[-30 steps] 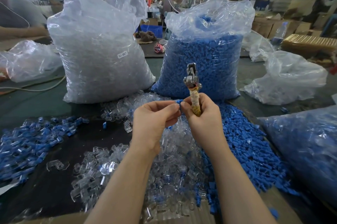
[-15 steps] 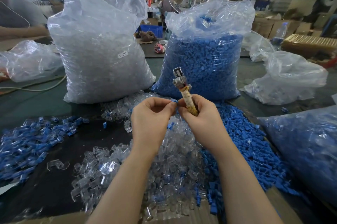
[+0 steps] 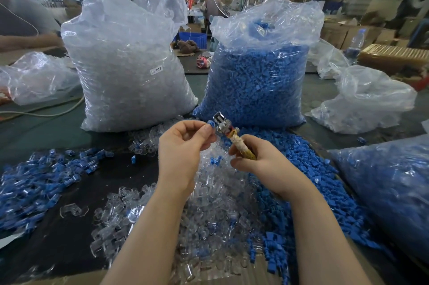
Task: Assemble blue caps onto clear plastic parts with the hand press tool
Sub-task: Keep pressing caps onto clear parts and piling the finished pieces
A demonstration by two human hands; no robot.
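Note:
My right hand [image 3: 262, 164] grips the tape-wrapped handle of the hand press tool [image 3: 228, 131], whose metal head tilts up and to the left. My left hand [image 3: 183, 145] pinches a small part with a blue cap [image 3: 210, 123] at its fingertips, right beside the tool's metal head. Below my hands lies a heap of clear plastic parts [image 3: 209, 210]. Loose blue caps [image 3: 308, 182] are heaped to the right of it. A pile of capped parts [image 3: 39, 182] lies at the left.
Two tall bags stand behind: one of clear parts [image 3: 130, 64], one of blue caps [image 3: 257, 75]. A bag of blue parts [image 3: 390, 187] lies at the right, crumpled clear bags [image 3: 366, 101] behind it. A cardboard edge [image 3: 69, 279] runs along the front. Another person's arm [image 3: 27, 40] is far left.
The tool has tipped from upright to leaning left and sunk lower in my right hand. My left hand has turned and lifted the blue-capped part up against the tool's head.

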